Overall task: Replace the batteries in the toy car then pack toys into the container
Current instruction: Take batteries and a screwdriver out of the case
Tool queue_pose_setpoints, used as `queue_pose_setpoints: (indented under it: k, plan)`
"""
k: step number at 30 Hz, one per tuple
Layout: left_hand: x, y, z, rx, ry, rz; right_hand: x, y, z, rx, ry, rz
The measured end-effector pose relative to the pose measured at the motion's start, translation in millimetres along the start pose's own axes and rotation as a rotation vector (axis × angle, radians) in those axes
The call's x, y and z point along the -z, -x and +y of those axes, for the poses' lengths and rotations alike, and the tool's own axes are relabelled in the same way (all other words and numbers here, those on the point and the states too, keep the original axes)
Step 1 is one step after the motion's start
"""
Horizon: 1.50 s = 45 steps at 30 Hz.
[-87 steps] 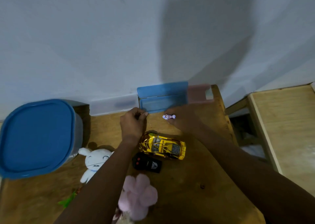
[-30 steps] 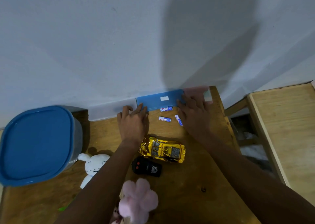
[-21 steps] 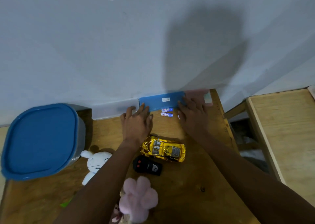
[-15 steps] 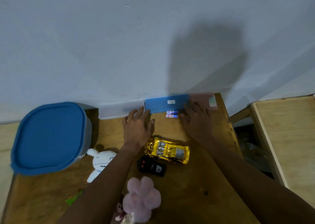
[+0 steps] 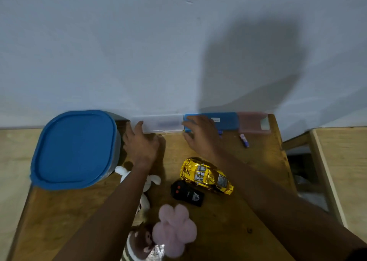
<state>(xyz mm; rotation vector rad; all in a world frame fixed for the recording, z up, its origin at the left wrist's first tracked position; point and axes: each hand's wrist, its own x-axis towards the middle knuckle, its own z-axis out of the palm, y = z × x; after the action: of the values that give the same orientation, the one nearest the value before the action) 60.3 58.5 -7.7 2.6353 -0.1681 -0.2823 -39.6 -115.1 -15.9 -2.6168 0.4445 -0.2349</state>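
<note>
Lying sideways below centre, nose lower right, the gold toy car sits nearer the right hand, both hands' fingers spread empty, left hand farther left.

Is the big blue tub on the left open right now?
No. The blue lid sits flat on the tub, covering its whole top, and neither hand touches it.

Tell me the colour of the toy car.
Shiny gold-yellow; the toy car shows clearly in the head view.
</note>
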Motion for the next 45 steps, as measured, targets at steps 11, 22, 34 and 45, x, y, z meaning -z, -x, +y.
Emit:
queue_pose_setpoints:
  k: [11,22,34,45]
  plan:
    - [-6.6,-17.9,-11.4,0.109,0.342,0.021,-29.0,-39.0,-42.4,0.135,0.184,-0.113]
    - [-4.4,-25.3,-19.9,0.109,0.387,0.103,-32.2,-49.3,-41.2,0.311,0.378,-0.163]
    - [0.8,-20.0,-18.0,0.096,0.37,0.148,-28.0,-59.4,-65.3,0.509,0.723,-0.37]
    - [8.7,-17.9,-17.7,0.096,0.404,0.125,-20.3,-69.0,-65.6,0.556,0.629,-0.291]
